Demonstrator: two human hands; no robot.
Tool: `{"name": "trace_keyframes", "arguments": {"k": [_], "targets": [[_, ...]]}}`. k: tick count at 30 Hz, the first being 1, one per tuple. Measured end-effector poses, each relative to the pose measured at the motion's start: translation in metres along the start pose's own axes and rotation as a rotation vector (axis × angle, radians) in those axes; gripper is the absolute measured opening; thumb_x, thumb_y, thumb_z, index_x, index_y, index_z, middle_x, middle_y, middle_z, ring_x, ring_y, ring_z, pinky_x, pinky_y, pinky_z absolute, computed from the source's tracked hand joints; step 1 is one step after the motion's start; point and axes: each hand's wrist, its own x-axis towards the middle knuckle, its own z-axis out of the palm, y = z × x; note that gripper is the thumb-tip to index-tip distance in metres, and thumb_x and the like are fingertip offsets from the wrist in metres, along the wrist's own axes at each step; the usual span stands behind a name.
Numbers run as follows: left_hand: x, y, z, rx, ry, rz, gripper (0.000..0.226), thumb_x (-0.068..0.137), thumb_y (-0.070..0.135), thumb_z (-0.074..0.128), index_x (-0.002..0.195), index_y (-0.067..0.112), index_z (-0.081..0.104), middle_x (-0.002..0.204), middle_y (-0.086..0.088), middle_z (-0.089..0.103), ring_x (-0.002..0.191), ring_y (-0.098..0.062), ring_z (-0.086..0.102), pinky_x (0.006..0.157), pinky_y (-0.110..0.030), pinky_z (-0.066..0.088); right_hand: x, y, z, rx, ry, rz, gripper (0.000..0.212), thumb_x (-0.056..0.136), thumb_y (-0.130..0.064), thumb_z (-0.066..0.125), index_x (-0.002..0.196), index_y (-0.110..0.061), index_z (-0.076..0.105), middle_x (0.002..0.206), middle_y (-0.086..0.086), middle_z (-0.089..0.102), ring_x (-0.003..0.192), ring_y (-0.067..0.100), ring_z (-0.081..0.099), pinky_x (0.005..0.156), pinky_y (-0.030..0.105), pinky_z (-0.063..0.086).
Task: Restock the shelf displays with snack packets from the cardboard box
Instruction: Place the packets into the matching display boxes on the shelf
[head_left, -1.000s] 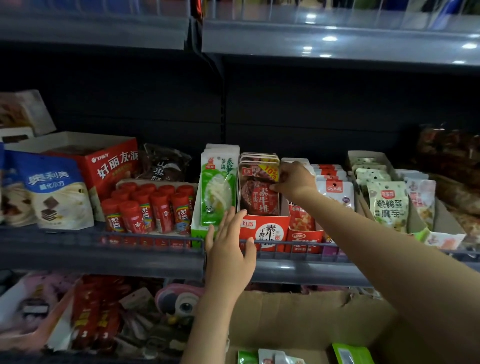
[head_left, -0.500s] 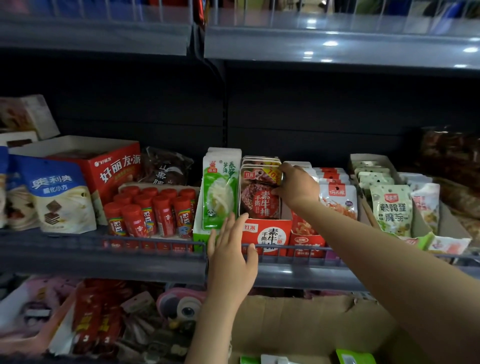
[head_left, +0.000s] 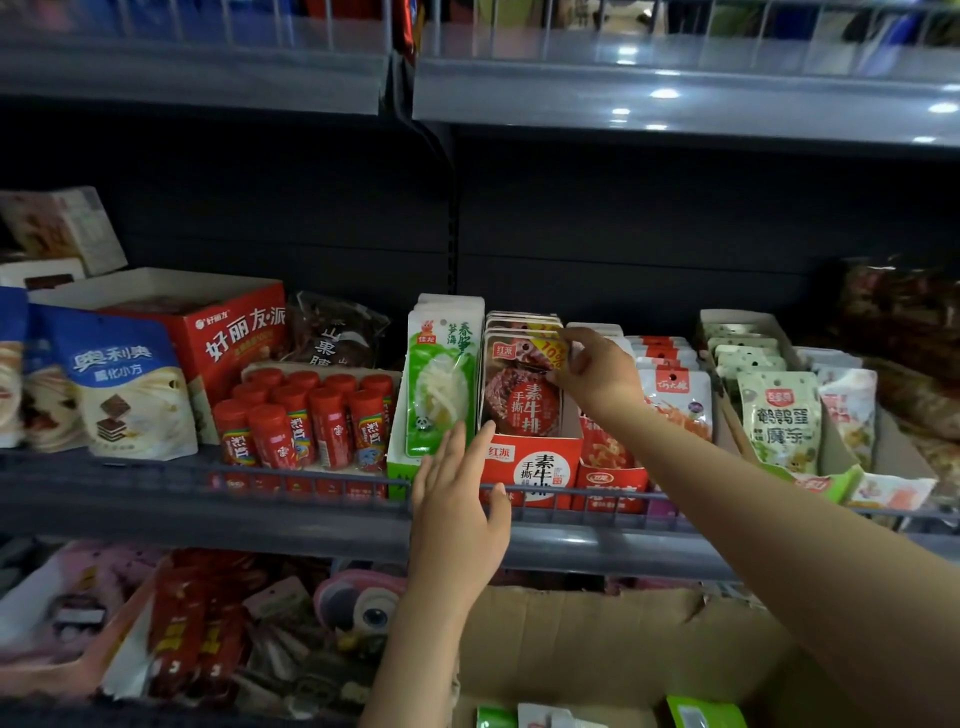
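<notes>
A row of red-brown snack packets (head_left: 519, 395) stands upright in a red display box (head_left: 535, 465) on the middle shelf (head_left: 291, 512). My right hand (head_left: 597, 374) reaches in from the right and pinches the top right corner of the front packets. My left hand (head_left: 460, 512) is raised with fingers straight, its fingertips touching the left front corner of the red box and the green packet (head_left: 439, 384) beside it. The cardboard box (head_left: 597, 644) lies open below the shelf, with green and white packets (head_left: 701, 714) at its bottom edge.
Red tubes (head_left: 306, 421), a red carton (head_left: 228, 338) and blue-white bags (head_left: 119, 384) fill the shelf's left. Orange-red packets (head_left: 670, 395) and green-white packets (head_left: 779, 415) stand right of my arm. A lower shelf holds mixed goods (head_left: 208, 634). A grey shelf (head_left: 675, 93) overhangs.
My right hand has slid from the packets' right side up to their top right corner. My left hand has risen slightly toward the red box front.
</notes>
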Motion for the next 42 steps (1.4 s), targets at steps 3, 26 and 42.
{"name": "trace_keyframes", "arguments": {"k": [3,26,42], "targets": [[-0.003,0.004,-0.002,0.022,-0.001,0.023,0.062,0.097,0.029,0.044,0.149,0.039,0.010,0.158,0.012,0.002,0.143,-0.003,-0.003,0.114,-0.025,-0.008,-0.020,0.004,-0.005,0.133,0.041,-0.028,0.043,0.086,-0.020,0.067,0.127,-0.020,0.055,0.081,0.001,0.060,0.068,0.009,0.055,0.055,0.017,0.043],[-0.104,0.040,0.070,0.000,-0.492,0.058,0.027,0.093,0.015,0.050,0.118,0.021,0.060,0.111,0.007,0.053,0.096,-0.009,0.053,0.087,-0.026,0.046,-0.234,0.137,-0.034,0.219,-0.181,0.217,0.021,0.079,-0.025,0.075,0.098,-0.024,0.067,0.078,-0.006,0.063,0.069,0.002,0.056,0.062,0.007,0.040],[-0.145,0.014,0.139,0.198,-1.140,-0.241,0.027,0.093,0.023,0.054,0.117,0.015,0.063,0.115,-0.002,0.063,0.085,-0.014,0.054,0.066,-0.021,0.039,-0.273,0.211,0.009,-0.144,-1.072,0.311,0.034,0.084,-0.030,0.068,0.115,-0.018,0.067,0.115,0.000,0.065,0.106,0.016,0.059,0.087,0.022,0.042]]}}
